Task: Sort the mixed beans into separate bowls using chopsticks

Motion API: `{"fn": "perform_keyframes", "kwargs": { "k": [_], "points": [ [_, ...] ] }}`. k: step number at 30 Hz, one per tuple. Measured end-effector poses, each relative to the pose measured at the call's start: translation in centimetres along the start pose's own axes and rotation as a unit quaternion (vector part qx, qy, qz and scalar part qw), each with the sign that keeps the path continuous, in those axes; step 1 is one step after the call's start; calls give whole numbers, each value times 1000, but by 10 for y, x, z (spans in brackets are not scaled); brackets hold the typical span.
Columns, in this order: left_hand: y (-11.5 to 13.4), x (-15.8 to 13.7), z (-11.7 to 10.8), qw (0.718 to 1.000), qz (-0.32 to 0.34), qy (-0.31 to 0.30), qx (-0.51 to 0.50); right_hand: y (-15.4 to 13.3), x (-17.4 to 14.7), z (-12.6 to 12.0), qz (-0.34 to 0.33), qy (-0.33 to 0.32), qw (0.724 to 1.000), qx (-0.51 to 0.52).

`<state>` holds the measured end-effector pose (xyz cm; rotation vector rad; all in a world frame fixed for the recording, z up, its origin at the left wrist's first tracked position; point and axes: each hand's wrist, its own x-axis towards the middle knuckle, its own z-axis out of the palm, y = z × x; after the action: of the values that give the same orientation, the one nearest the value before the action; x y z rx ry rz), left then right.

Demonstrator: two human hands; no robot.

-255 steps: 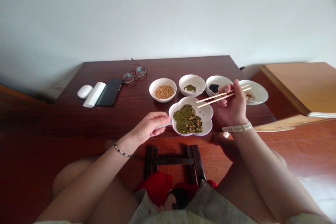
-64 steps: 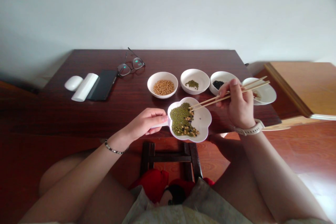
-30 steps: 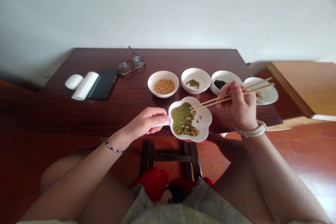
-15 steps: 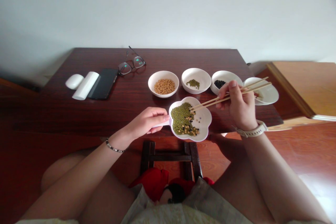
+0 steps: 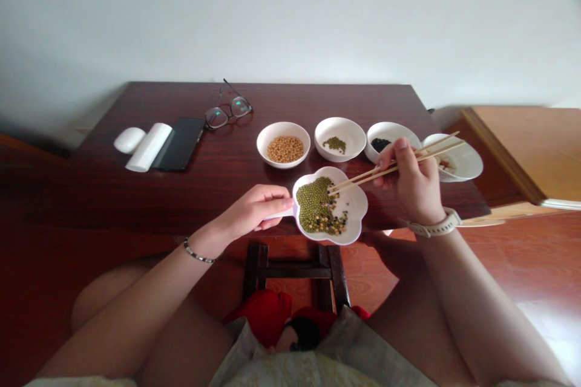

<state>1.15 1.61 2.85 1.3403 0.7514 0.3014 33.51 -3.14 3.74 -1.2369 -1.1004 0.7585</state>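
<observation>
My left hand [image 5: 258, 208] is closed around the handle of a white flower-shaped bowl [image 5: 356, 211] at the table's front edge. Mixed beans [image 5: 315, 202], mostly green with some yellow and black ones, lie on the bowl's left side. My right hand [image 5: 415, 178] grips a pair of wooden chopsticks [image 5: 363, 177], their tips down among the beans. Behind stand round white bowls: one with yellow beans [image 5: 285, 149], one with a few green beans [image 5: 334, 144], one with black beans [image 5: 380, 144]. A fourth white bowl [image 5: 467, 163], partly behind my right hand, holds small reddish-brown and pale bits.
On the left of the dark wooden table [image 5: 227, 187] lie eyeglasses [image 5: 229, 112], a black phone [image 5: 180, 144], a white cylinder [image 5: 149, 147] and a white rounded object [image 5: 129, 140]. A lighter wooden cabinet [image 5: 521, 139] stands to the right. A dark stool [image 5: 295, 269] is below.
The chopstick tips have shifted slightly within the beans, and a few loose beans on the bowl's right side have changed position. Both hands keep their grips.
</observation>
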Motion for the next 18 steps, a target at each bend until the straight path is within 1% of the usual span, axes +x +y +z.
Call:
{"fn": "perform_keyframes", "kwargs": {
  "k": [4,9,12,15,18],
  "points": [
    [0,0,0,1000,3,-2,-1,2,3,-2,1,29,999,34],
    [0,0,-1,1000,1,-4,1,6,15,-16,3,81,993,91],
    [0,0,-1,1000,0,-4,0,7,26,-29,-29,135,985,106],
    [0,0,-1,1000,3,-5,-2,9,36,-43,-61,207,967,135],
    [0,0,-1,1000,7,-8,-1,9,41,-56,-95,276,949,116]
  ]
}}
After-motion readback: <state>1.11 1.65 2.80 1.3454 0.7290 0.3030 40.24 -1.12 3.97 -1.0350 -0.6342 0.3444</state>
